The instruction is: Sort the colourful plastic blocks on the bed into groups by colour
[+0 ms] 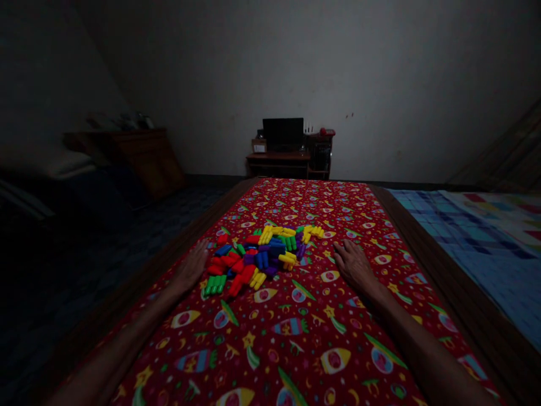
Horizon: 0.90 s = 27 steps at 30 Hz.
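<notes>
A pile of small plastic building pieces [262, 255] in red, yellow, green, blue and purple lies on a table covered with a red patterned cloth [296, 332]. My left hand [192, 266] rests flat on the cloth at the pile's left edge, fingers stretched toward it. My right hand [353, 264] lies flat to the pile's right, a short gap from the pieces, fingers spread. Neither hand holds anything.
The room is dim. A wooden table edge [406, 225] runs along the right, with a blue checked mat [477, 237] beyond it. A low desk with a dark monitor [283, 132] stands at the far wall. A wooden cabinet [143, 158] stands at the left.
</notes>
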{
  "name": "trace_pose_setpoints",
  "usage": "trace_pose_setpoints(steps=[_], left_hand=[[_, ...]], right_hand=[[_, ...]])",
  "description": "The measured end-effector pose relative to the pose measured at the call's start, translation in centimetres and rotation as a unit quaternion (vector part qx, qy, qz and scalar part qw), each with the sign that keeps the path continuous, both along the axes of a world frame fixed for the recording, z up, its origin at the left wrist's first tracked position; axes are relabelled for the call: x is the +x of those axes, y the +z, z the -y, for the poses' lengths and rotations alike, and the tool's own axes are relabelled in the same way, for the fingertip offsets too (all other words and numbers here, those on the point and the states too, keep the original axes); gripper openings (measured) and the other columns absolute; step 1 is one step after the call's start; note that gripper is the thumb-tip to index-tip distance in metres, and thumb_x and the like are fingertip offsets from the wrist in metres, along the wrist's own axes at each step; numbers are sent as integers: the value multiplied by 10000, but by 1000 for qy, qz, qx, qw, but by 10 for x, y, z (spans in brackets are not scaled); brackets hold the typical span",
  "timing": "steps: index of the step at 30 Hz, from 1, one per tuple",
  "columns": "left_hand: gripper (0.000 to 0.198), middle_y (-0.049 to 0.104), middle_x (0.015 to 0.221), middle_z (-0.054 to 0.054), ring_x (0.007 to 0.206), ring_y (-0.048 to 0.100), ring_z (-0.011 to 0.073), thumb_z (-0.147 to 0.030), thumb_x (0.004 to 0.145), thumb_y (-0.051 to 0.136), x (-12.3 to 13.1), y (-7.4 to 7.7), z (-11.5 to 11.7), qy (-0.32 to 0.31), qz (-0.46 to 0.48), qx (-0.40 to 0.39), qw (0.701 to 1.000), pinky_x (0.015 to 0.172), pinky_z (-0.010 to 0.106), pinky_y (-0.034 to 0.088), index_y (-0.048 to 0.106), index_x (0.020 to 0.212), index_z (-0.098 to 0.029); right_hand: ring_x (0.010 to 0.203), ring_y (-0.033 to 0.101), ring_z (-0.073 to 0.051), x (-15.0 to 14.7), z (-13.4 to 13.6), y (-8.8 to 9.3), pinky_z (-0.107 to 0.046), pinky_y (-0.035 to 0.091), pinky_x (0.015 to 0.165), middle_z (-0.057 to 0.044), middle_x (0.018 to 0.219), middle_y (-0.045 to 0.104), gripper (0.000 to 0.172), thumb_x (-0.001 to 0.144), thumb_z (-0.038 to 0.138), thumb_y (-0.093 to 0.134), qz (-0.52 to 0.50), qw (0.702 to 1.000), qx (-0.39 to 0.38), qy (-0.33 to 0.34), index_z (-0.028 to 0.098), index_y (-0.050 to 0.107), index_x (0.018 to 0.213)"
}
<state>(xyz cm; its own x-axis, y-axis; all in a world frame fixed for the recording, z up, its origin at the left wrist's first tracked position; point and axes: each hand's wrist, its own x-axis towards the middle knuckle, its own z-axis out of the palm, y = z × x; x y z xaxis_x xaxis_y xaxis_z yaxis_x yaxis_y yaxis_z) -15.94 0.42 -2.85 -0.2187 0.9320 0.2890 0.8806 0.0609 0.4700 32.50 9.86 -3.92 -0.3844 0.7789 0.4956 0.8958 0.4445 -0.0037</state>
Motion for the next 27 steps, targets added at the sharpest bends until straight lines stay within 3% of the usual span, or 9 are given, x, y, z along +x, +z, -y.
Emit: trace_pose_setpoints(steps=[3, 7, 14, 20, 22, 24, 27], left_hand=[[664, 465, 1446, 103, 1370, 376, 235, -538, 920, 131, 37, -1, 7, -11, 46, 26, 999, 1133, 461, 305, 392, 1409, -173], [636, 491, 1418, 120, 1344, 408, 261, -548, 912, 211, 92, 8, 2, -43, 86, 54, 994, 1137, 464, 302, 465, 1345, -157], [560, 519, 1379, 111, 1297, 458, 246, -539, 912, 320, 161, 25, -32, -106, 139, 115, 978, 1110, 448, 344, 508, 1308, -190], [532, 472, 1431, 109, 1352, 391, 230, -491, 943, 300, 217, 36, -67, -195, 109, 107, 969, 1151, 446, 276, 498, 1327, -180], [543, 459, 1444, 108, 1370, 367, 220, -475, 955, 256, 226, 43, -74, -223, 101, 101, 964, 1157, 439, 267, 485, 1339, -168], [549, 458, 1449, 95, 1375, 361, 201, -452, 966, 204, 219, 50, -76, -245, 98, 102, 959, 1158, 421, 274, 466, 1358, -170], [551, 478, 1438, 76, 1381, 352, 192, -440, 968, 175, 174, 59, -75, -196, 82, 136, 968, 1164, 419, 264, 451, 1374, -188]], right_hand=[[1240, 471, -294, -1, 0, -1, -448, 370, 1017, -185, 1306, 554, 439, 961, 312, 318, 1, 1000, 9, -2, 144, 585, 1266], [1251, 457, -286, -2, 1, -1, -444, 354, 1027, -175, 1309, 553, 433, 962, 309, 313, -1, 1000, 17, -8, 157, 589, 1259], [1254, 454, -285, -4, 0, 1, -410, 338, 1039, -182, 1316, 547, 430, 958, 298, 334, 7, 1000, -2, -19, 145, 589, 1269], [1274, 435, -287, -4, 1, 2, -416, 329, 1047, -180, 1342, 532, 430, 963, 306, 336, 1, 1000, -11, -15, 149, 582, 1280], [1281, 428, -288, -3, 1, 2, -423, 322, 1052, -182, 1341, 534, 429, 964, 303, 335, -1, 1000, -14, -9, 149, 583, 1278], [1282, 427, -293, -3, 1, 2, -432, 323, 1050, -189, 1343, 531, 426, 961, 306, 343, -4, 1000, -15, -10, 147, 586, 1273], [1279, 433, -296, -4, 2, 2, -442, 327, 1046, -190, 1344, 532, 423, 956, 309, 355, -14, 1000, -15, -15, 151, 582, 1275]])
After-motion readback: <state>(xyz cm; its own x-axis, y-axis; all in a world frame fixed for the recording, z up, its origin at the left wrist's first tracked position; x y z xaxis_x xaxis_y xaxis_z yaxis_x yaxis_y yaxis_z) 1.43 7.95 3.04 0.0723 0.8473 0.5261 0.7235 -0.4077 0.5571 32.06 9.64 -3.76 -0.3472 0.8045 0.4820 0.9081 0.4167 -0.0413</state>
